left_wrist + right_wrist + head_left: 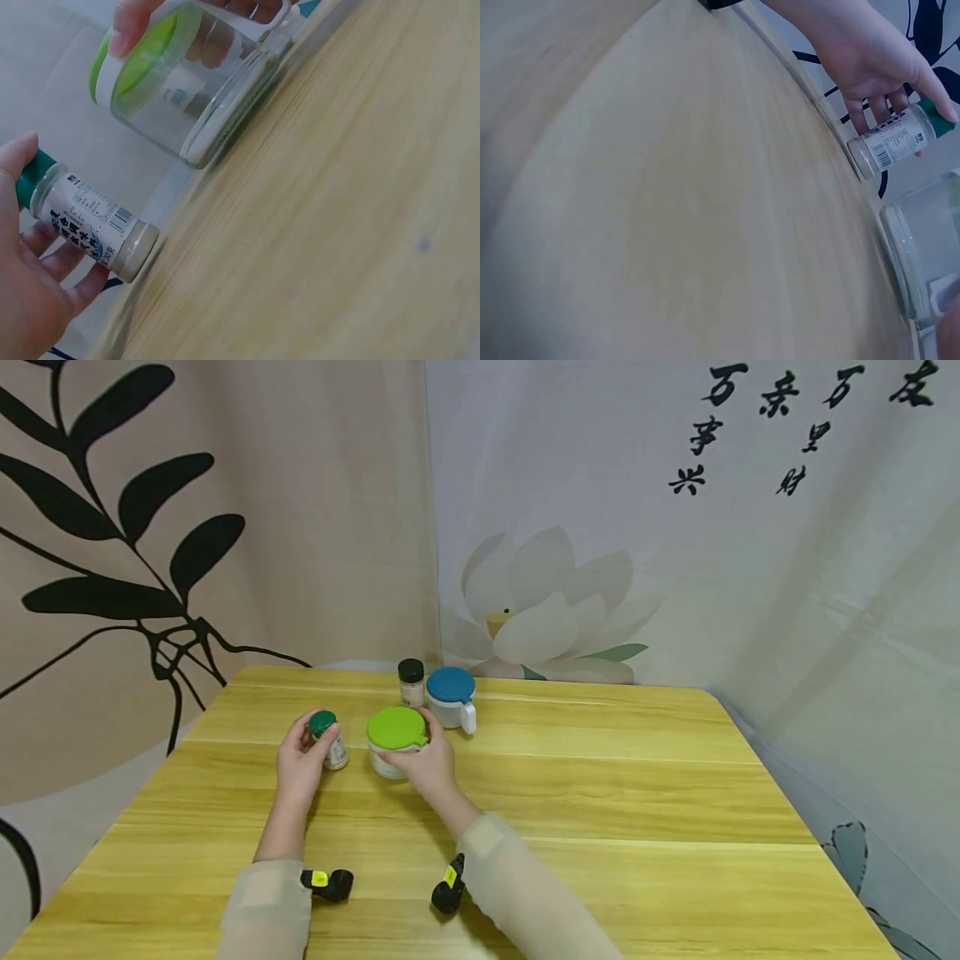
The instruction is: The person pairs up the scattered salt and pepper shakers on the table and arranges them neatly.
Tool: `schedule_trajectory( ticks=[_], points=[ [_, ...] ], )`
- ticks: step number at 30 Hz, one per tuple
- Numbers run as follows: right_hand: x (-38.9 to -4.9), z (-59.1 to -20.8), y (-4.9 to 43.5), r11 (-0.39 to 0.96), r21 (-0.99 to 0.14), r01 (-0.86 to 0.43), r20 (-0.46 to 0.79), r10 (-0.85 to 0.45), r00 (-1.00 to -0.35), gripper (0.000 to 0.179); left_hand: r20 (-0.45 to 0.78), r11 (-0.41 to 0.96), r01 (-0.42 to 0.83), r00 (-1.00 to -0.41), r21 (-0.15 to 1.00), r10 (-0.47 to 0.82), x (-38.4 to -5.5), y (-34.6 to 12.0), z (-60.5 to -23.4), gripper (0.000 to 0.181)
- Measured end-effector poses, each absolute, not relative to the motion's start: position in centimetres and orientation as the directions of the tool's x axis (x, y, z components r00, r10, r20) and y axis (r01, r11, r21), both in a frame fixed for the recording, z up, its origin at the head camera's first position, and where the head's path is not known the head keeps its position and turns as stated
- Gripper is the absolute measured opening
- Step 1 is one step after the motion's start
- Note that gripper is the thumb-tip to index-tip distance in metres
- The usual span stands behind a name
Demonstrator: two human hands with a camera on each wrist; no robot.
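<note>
My left hand (297, 767) grips a seasoning bottle (337, 755) with a dark green cap, fingers and thumb around its upper part. In the left wrist view the bottle's label (88, 217) and pale contents show; its base is at or just above the tabletop. To its right, my right hand (433, 767) holds a clear glass seasoning jar (386, 766) with a bright green lid (396, 727), thumb at the front and fingers around the handle side. Pale contents lie low in this jar. Only a blurred piece of the right hand (950, 322) shows in the right wrist view.
Just behind the green-lidded jar stand a black-capped bottle (412, 687) and a blue-lidded jar (451, 687) with a white handle. They are near the back edge of the wooden table (600, 793). Printed curtains (570, 460) hang behind it.
</note>
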State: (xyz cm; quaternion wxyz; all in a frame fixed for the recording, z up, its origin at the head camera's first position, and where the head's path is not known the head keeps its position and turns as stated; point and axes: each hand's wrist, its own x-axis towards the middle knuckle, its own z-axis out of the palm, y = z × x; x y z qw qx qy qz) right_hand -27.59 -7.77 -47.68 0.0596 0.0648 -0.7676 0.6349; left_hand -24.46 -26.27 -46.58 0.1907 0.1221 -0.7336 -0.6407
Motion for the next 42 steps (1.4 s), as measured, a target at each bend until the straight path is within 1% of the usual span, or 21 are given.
schedule_trajectory(
  ticks=[7,18,24,34,42],
  points=[
    [-27.3,-47.6,-7.4,0.184,-0.964,-0.192,0.188,-0.039,-0.981,0.094,0.134,0.178,0.063,-0.897,0.982,-0.422,-24.4,-26.2,-46.6,0.057],
    [-26.7,-46.9,-6.8,0.208,-0.950,-0.233,0.225,-0.058,-0.973,0.092,0.148,0.174,0.080,-0.893,0.982,-0.426,-24.5,-26.1,-46.7,0.055],
    [-26.4,-46.6,-6.3,0.232,-0.937,-0.260,0.254,-0.056,-0.966,0.091,0.147,0.192,0.074,-0.904,0.979,-0.402,-24.3,-25.7,-46.5,0.054],
    [-25.9,-46.3,-5.3,0.162,-0.949,-0.272,0.268,-0.047,-0.962,0.090,0.157,0.179,0.097,-0.920,0.979,-0.359,-24.5,-24.7,-46.5,0.053],
    [-25.5,-45.9,-4.5,0.160,-0.955,-0.249,0.251,-0.013,-0.968,0.092,0.190,0.184,0.134,-0.926,0.974,-0.327,-24.6,-23.9,-46.1,0.050]
  ],
)
